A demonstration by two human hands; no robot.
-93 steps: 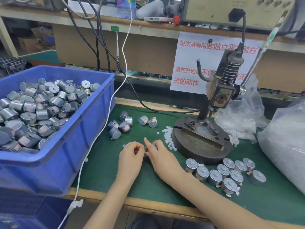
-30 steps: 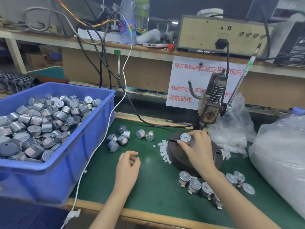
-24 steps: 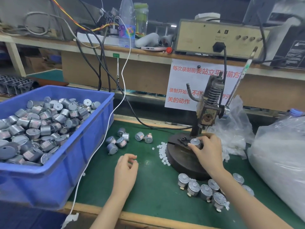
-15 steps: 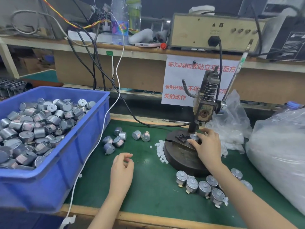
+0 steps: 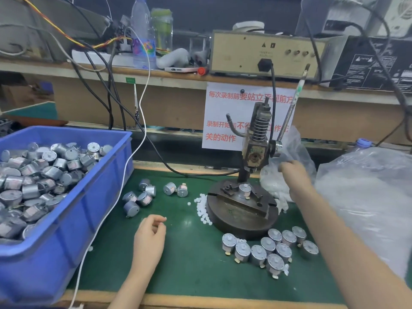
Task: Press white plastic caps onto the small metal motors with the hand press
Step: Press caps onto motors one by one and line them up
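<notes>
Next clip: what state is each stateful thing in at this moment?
press lever, raised
motor on the press, upright, unheld
left hand, low over the green mat, fingers curled
right hand, in the air, off the lever, blurred
blue bin, open, heaped full

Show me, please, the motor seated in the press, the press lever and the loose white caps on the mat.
motor in the press [image 5: 244, 192], head view, on its metal body.
press lever [image 5: 291, 108], head view, midway along the rod.
loose white caps [image 5: 202, 208], head view, middle of the pile.
</notes>
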